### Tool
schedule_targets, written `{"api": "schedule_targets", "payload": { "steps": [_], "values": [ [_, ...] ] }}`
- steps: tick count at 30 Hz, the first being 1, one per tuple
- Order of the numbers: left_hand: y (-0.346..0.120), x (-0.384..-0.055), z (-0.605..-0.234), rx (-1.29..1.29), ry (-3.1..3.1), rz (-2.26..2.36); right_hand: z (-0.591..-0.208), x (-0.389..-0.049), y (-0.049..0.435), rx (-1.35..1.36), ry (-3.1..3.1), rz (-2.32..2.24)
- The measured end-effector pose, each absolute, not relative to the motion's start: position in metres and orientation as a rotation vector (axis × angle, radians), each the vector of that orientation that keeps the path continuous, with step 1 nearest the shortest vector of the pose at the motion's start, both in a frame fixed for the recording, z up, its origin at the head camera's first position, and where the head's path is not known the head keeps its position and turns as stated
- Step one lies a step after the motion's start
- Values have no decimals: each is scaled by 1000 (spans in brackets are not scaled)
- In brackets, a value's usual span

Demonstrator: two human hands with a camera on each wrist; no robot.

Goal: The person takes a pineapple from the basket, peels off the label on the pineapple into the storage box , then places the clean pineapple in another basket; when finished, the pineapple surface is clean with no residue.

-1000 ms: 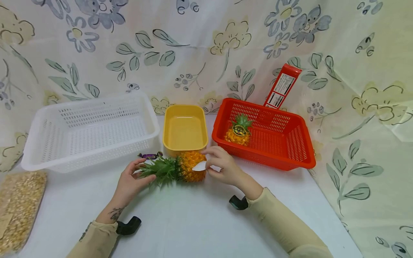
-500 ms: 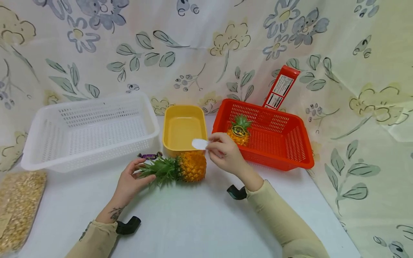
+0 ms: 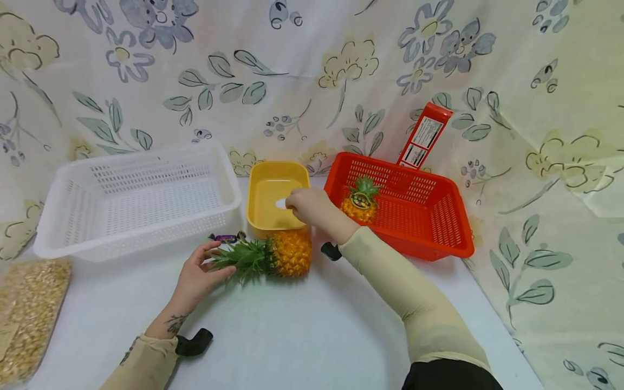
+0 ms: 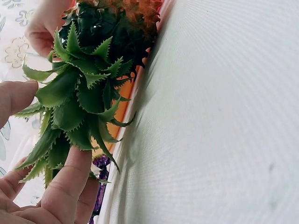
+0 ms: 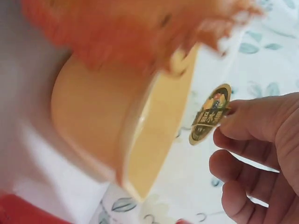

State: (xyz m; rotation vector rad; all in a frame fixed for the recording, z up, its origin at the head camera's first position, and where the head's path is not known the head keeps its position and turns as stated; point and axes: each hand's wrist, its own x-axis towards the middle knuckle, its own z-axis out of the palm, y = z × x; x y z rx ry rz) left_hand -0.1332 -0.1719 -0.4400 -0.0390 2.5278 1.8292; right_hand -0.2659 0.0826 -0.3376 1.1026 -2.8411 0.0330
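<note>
A pineapple (image 3: 291,254) lies on its side on the white table, leaves toward the left. My left hand (image 3: 195,276) holds its leafy crown (image 4: 77,100) between the thumb and the fingers. Above the yellow tub (image 3: 265,197), my right hand (image 3: 314,208) pinches an oval sticker (image 5: 210,114) between thumb and forefinger. The sticker's printed side, dark and gold with a fruit picture, shows in the right wrist view; in the head view it looks white. Part of the tub is hidden behind the right hand.
A red basket (image 3: 419,216) at the right holds a smaller pineapple (image 3: 359,210) with an oval label. A red box (image 3: 425,135) leans behind it. To the left are a white basket (image 3: 156,189), a purple-wrapped candy (image 3: 226,238) and a bag of yellow kernels (image 3: 34,319).
My right hand has lifted the sticker away from the pineapple's body and carried it up and left over the yellow tub. The left hand stays on the crown.
</note>
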Motion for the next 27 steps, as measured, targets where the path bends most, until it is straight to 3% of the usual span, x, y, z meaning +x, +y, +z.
{"api": "schedule_targets", "payload": {
  "steps": [15, 21, 27],
  "values": [
    [-172, -133, -443, -55, 2547, 1786, -341, -277, 79, 1156, -3013, 30],
    [-172, -133, -441, -41, 2540, 1792, -337, -262, 97, 777, -2947, 840],
    [-171, -133, -438, -15, 2543, 1793, -341, -231, 126, 316, -2456, 1742]
  ]
}}
